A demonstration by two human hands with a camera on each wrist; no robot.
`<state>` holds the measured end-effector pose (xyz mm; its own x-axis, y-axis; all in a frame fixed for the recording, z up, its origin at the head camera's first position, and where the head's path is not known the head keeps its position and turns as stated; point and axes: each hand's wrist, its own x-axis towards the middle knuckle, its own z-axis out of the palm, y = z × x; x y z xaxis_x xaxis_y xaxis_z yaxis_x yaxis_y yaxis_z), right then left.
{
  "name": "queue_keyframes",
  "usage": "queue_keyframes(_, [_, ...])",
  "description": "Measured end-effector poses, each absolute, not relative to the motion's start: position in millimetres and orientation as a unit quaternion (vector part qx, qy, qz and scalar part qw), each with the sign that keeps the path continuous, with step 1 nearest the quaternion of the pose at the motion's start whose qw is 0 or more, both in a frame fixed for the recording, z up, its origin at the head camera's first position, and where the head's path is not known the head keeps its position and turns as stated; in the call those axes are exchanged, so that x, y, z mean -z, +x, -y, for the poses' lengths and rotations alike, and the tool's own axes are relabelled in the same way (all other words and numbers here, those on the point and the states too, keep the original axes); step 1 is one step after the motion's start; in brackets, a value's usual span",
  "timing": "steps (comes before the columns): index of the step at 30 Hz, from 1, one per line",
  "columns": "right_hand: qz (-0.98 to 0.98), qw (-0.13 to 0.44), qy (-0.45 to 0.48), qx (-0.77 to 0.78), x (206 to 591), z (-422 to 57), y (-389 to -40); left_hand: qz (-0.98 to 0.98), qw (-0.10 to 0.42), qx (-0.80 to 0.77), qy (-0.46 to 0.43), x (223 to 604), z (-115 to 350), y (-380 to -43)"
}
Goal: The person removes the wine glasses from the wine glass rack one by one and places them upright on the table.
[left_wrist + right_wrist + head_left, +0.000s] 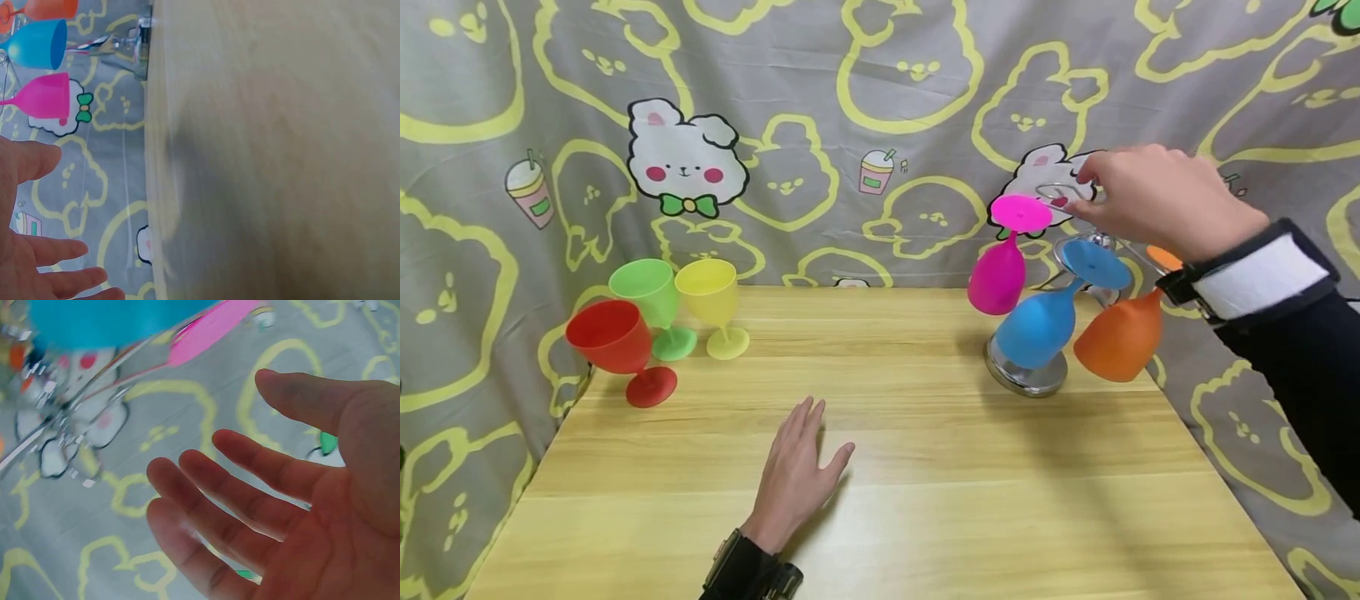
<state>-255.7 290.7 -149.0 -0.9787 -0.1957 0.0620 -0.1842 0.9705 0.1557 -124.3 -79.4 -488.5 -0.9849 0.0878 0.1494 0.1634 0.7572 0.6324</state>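
Observation:
My right hand (1165,196) hovers above a metal stemware rack (1034,387) on the right of the table. In the right wrist view its fingers are apart, loosely bent, with nothing in them. Upside down on the rack hang a pink goblet (997,279), a blue goblet (1037,329) and an orange goblet (1118,340). The pink goblet's foot is nearest to the right hand's fingertips. My left hand (797,475) is low over the table's middle, fingers extended and thumb spread, holding nothing. In the left wrist view the blue goblet (39,45) and pink goblet (47,97) show beyond the thumb.
A red goblet (613,337), a green goblet (647,292) and a yellow goblet (709,293) stand upright at the table's back left. Grey patterned cloth (820,92) hangs behind the wooden table (880,383) and along its sides.

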Motion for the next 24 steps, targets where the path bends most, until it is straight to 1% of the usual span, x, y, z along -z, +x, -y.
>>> queue_keyframes(4, [0.991, 0.04, 0.102, 0.072, 159, -296, -231, 0.935, 0.062, 0.342, -0.071, 489, 80, -124])
queue_keyframes(6, [0.993, 0.04, 0.091, 0.067, 166, -303, -219, 0.935, 0.067, 0.34, -0.072, 488, 80, -124])
queue_keyframes(8, [0.993, 0.058, 0.089, 0.058, 175, -313, -208, 0.935, 0.073, 0.34, -0.075, 487, 80, -124])
queue_keyframes(11, [0.995, 0.061, 0.066, 0.034, 187, -329, -194, 0.934, 0.072, 0.341, -0.073, 485, 80, -123])
queue_keyframes(13, [0.996, 0.062, 0.059, 0.015, 194, -340, -188, 0.934, 0.07, 0.343, -0.072, 484, 80, -123])
queue_keyframes(18, [0.999, 0.041, 0.025, 0.002, 206, -367, -180, 0.933, 0.065, 0.346, -0.07, 482, 80, -122])
queue_keyframes(20, [0.999, 0.046, 0.026, 0.007, 212, -377, -180, 0.933, 0.065, 0.348, -0.07, 481, 80, -122])
queue_keyframes(22, [0.996, 0.069, 0.053, 0.012, 219, -386, -181, 0.933, 0.064, 0.349, -0.069, 481, 80, -121])
queue_keyframes(24, [0.989, 0.112, 0.096, 0.012, 228, -394, -183, 0.933, 0.063, 0.349, -0.068, 481, 80, -121])
